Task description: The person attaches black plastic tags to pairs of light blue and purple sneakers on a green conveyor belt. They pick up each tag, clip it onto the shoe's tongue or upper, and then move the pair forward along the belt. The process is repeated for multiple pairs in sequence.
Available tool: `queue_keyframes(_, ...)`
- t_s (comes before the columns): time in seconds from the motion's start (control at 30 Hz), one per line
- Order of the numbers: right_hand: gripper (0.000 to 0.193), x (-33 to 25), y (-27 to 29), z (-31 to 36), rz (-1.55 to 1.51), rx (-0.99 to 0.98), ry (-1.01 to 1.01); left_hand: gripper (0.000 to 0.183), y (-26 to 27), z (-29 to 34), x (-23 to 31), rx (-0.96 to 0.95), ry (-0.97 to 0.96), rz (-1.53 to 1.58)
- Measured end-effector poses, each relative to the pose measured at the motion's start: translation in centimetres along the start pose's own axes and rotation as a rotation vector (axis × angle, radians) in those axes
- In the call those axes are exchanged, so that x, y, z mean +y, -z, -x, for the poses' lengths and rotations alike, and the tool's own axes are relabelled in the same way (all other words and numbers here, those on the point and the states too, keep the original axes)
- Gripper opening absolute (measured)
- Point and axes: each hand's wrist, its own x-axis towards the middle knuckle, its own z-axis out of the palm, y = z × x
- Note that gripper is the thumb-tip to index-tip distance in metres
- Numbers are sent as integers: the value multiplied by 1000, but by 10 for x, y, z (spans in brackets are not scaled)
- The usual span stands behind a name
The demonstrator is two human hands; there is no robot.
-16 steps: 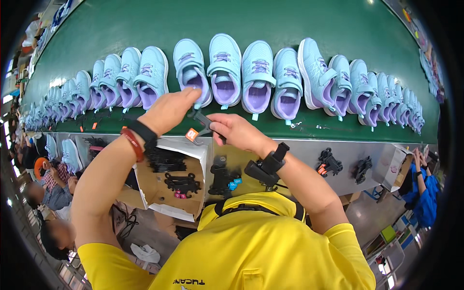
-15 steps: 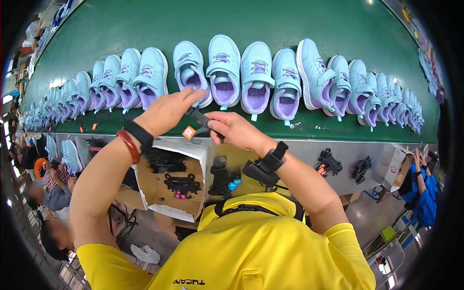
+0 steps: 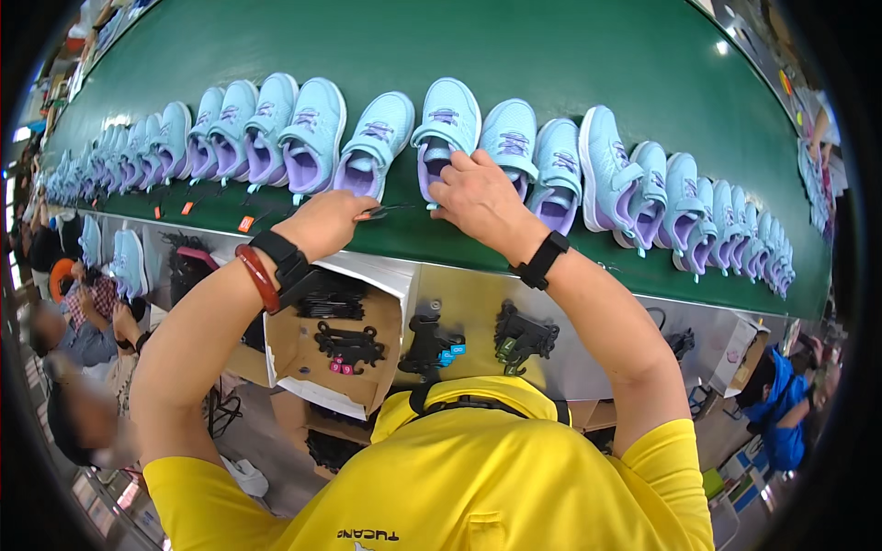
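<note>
Turquoise sneaker point(image 3: 443, 136) lies toe-away at the belt's point(image 3: 588, 55) near edge, my right hand point(image 3: 478, 193) gripping its heel, my left hand point(image 3: 333, 223) pinching a thin tag point(image 3: 386, 210) beside.

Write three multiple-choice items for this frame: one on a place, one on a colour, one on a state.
1. Where is the right hand?
A. on a shoe on the belt
B. inside the cardboard box
C. on the floor

2. What colour is the belt?
A. red
B. green
C. white

3. How do the shoes lie?
A. stacked in a heap
B. boxed
C. in a row, side by side

Answers: 1 A, its fingers rest at the light blue shoe's opening. 2 B, the surface under the shoes is green. 3 C, they run in one line across the belt.
</note>
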Motion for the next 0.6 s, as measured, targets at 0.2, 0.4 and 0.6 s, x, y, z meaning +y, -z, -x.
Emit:
queue_keyframes(0.2,12,-8,0,-11,25,73,57,31,2,-2,11,-41,80,17)
queue_keyframes(0.4,11,-13,-11,-19,121,40,91,30,-4,-2,14,-11,77,5)
queue_keyframes(0.6,11,-13,-10,-18,171,63,76,27,-1,0,21,47,105,11)
